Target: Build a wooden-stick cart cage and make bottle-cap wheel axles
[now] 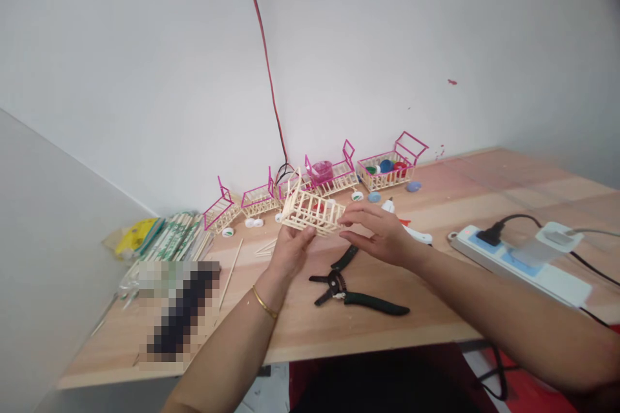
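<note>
My left hand is closed around the underside of a small unpainted basket cart built of thin wooden sticks, holding it tilted above the table. My right hand is at the cart's right end, fingers stretched and apart; whether the fingertips touch the sticks I cannot tell. Below the hands lie wire-stripper pliers with dark green handles, jaws apart. A white glue gun lies partly hidden behind my right hand.
Several stick carts with magenta rims line the wall, one with paint pots. A power strip with plugs is on the right. Bagged sticks and a yellow packet lie left, near a blurred dark object. Loose sticks lie nearby.
</note>
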The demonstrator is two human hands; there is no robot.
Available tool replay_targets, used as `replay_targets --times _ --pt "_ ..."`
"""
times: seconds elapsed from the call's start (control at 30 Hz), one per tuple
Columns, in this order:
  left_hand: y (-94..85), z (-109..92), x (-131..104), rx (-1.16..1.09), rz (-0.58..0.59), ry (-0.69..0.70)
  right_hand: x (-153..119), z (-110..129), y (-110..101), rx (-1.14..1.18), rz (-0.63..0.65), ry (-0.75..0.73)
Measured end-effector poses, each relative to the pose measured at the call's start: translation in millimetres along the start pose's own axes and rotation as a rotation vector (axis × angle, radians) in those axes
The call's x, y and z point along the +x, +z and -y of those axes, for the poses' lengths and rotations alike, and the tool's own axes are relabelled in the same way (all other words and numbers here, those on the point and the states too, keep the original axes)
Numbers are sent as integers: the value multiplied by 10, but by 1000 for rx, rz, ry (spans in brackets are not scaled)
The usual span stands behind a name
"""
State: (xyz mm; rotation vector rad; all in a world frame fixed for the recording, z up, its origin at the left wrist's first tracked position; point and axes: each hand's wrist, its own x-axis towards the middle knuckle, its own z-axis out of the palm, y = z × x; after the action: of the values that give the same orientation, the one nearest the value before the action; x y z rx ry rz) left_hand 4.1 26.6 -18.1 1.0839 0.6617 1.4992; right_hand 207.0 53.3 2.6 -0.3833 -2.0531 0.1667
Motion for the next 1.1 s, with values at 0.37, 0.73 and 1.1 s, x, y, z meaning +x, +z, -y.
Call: replay_targets --times 0.37,0.73,1.1 --pt "-22 -6 -14 -20 31 -77 18 -25 -20 -50 -70 115" --pt "-122 112 -6 184 69 32 5 -26 -3 -35 -18 84" --pt "-77 44 -22 299 32 60 12 -7 0 -2 -15 99"
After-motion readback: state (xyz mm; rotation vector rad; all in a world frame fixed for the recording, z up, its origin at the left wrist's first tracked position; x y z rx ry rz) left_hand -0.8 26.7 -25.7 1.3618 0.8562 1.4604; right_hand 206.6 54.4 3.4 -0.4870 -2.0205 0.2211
